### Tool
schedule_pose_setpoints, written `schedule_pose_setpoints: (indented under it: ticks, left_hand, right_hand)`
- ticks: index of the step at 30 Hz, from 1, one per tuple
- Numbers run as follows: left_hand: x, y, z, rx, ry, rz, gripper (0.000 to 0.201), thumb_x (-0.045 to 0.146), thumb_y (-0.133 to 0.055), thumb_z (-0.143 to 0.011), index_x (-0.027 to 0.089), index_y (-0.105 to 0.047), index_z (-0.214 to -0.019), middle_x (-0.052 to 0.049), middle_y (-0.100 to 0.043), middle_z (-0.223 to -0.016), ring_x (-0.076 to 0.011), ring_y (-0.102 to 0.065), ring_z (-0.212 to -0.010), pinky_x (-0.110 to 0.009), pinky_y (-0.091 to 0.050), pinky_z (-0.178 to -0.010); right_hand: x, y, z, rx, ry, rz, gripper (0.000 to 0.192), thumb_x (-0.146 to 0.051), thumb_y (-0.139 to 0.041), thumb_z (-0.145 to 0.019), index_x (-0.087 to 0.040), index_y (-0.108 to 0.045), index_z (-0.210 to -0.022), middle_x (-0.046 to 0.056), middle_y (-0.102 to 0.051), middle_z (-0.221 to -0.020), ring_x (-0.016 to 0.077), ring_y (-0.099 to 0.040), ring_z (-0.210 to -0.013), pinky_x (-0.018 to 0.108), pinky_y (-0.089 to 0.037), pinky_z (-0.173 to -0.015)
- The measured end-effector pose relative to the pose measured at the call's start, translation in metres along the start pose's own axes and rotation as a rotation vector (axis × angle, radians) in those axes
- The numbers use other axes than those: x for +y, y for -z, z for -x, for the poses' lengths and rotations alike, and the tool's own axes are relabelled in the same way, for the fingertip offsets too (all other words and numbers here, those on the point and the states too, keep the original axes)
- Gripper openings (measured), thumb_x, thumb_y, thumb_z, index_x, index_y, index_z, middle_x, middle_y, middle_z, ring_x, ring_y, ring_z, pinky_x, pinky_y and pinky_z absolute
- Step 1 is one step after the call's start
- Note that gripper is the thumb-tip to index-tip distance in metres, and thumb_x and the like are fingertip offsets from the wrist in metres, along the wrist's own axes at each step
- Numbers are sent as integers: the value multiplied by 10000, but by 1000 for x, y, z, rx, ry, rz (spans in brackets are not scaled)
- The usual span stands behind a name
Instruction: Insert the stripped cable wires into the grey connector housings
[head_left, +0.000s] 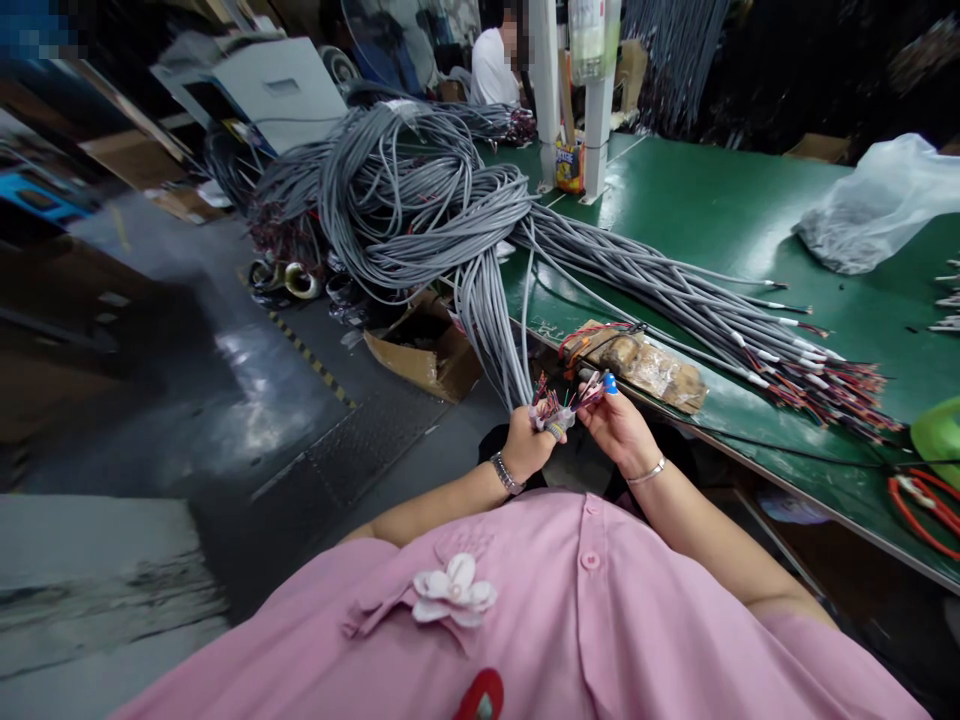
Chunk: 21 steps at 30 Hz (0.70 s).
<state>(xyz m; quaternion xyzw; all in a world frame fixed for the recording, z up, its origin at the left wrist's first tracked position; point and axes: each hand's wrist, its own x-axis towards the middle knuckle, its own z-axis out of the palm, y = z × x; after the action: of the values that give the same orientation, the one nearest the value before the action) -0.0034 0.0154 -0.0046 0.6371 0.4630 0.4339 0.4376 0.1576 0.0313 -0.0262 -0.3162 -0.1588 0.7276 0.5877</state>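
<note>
My left hand is closed around the end of a bundle of grey cables that hangs over the table edge. Thin coloured wires fan out from the cable ends above my fist. Just to the right, my right hand pinches some of these thin wires between its fingertips. A blue cover with white spots sits on one of its digits. Both hands are in front of my body, below the table's edge, close together. The exact wires in the pinch are too small to tell apart.
Large coils of grey cable lie across the green table. More cables with stripped ends stretch right. A taped cardboard-coloured block sits at the near edge. A plastic bag is farther back. A cardboard box stands below. Another person is behind.
</note>
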Motion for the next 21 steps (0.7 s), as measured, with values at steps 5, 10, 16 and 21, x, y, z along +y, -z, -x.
schedule_pose_setpoints:
  ticks: [5, 10, 16, 21]
  left_hand:
    - [3, 2, 2, 3, -16, 1, 250, 233, -613, -800, 156, -594, -563, -13, -603, -550, -126, -563, -546, -272, -453, -604]
    - [5, 14, 5, -35, 23, 75, 303, 378, -633, -820, 135, -653, -640, -28, -627, -557, -120, -563, -523, -256, -445, -556]
    - [-3, 26, 6, -103, 5, 387, 376, 466, -626, -818, 118, -719, -927, -109, -728, -810, -207, -680, -756, -335, -525, -736]
    - [-4, 32, 1, -86, -30, 663, 454, 495, -613, -809, 116, -700, -1044, -151, -720, -1012, -267, -686, -899, -388, -538, -801]
  right_hand:
    - [1, 6, 4, -70, -76, -59, 361, -575, -656, -771, -228, -668, -872, 8, -711, -920, 120, -626, -749, 235, -504, -649]
    - [1, 20, 8, -101, -132, -92, 387, -588, -578, -826, -220, -654, -920, 22, -708, -900, 128, -636, -731, 237, -528, -640]
    - [2, 39, 15, -67, -162, -122, 338, -507, -490, -900, -205, -637, -876, 66, -728, -958, 153, -667, -751, 278, -556, -675]
    - [4, 45, 29, -90, -204, -80, 333, -508, -485, -894, -214, -637, -862, 91, -721, -1059, 193, -686, -890, 333, -556, -778]
